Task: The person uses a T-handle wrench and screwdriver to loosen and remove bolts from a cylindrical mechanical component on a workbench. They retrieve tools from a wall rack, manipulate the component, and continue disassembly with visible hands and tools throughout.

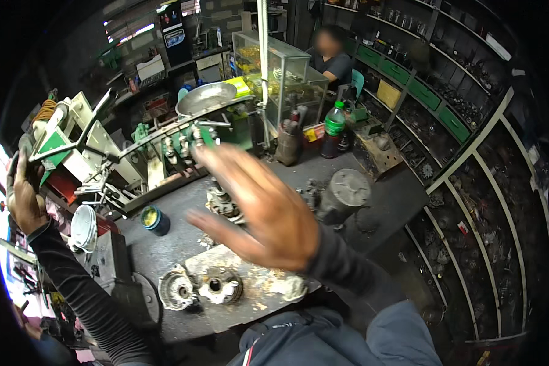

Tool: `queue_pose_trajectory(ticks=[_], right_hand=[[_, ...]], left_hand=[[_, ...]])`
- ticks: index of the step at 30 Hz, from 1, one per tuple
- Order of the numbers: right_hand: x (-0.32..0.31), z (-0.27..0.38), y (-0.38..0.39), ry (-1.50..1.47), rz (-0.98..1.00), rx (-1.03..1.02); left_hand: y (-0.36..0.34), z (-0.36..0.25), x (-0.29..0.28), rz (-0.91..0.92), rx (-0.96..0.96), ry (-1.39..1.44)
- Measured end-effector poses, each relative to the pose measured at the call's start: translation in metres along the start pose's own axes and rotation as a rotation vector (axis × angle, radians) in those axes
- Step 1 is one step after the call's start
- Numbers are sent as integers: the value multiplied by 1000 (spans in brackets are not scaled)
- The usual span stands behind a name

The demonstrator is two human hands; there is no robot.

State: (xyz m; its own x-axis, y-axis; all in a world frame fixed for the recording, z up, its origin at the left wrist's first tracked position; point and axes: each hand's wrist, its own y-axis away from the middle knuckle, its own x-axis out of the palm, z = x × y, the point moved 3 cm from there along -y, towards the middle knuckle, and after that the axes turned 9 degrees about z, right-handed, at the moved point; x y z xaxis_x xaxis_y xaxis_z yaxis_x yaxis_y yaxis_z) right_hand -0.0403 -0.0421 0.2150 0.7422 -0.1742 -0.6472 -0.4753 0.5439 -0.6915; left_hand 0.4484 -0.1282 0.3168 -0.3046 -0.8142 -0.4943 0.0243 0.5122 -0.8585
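Note:
My right hand [265,213] hangs over the middle of the workbench [183,253], blurred by motion. Its fingers stretch toward the far left, thumb apart, and it holds nothing. At the far left my left hand [27,204] is raised beside a green and white machine with a long-armed handle [82,143]. Its fingers curl against a dark part at the picture's rim, too dim to name. Below my right hand lie two round metal housings, one open-faced [178,287] and one with a centre hole [219,285], on a stained board [256,305]. Another metal part [222,204] is partly hidden behind my right hand.
A blue can [155,220] with yellowish contents stands on the bench's left. A metal cylinder [350,188] and a green-capped bottle [334,128] stand to the right. Behind are a metal basin [206,99] and a glass case [283,79]. A person [335,64] sits near shelves of parts.

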Motion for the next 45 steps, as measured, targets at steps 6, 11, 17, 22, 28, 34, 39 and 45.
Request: queue_pose_trajectory(ticks=[6, 11, 17, 22, 28, 34, 39, 45], right_hand=[[-69, -48, -33, -103, -242, -275], [-137, -94, 18, -615, 36, 252], [-236, -112, 22, -282, 281, 367], [-235, -103, 24, 368, 373, -18], [-204, -99, 16, 532, 475, 11], [-195, -90, 5, 547, 522, 51], [-187, -80, 3, 640, 581, 52], [-184, -81, -7, 674, 643, 266]], left_hand=[[30, -245, 71, -92, -297, 788], [54, -402, 155, -164, -698, 1432], [118, -475, 183, 419, -661, 1461], [170, -467, 192, 534, -563, 1360], [220, -482, 185, 577, -435, 1227], [224, -491, 177, 481, -259, 943], [208, -510, 193, 479, -198, 925], [207, -524, 215, 503, -170, 675]])
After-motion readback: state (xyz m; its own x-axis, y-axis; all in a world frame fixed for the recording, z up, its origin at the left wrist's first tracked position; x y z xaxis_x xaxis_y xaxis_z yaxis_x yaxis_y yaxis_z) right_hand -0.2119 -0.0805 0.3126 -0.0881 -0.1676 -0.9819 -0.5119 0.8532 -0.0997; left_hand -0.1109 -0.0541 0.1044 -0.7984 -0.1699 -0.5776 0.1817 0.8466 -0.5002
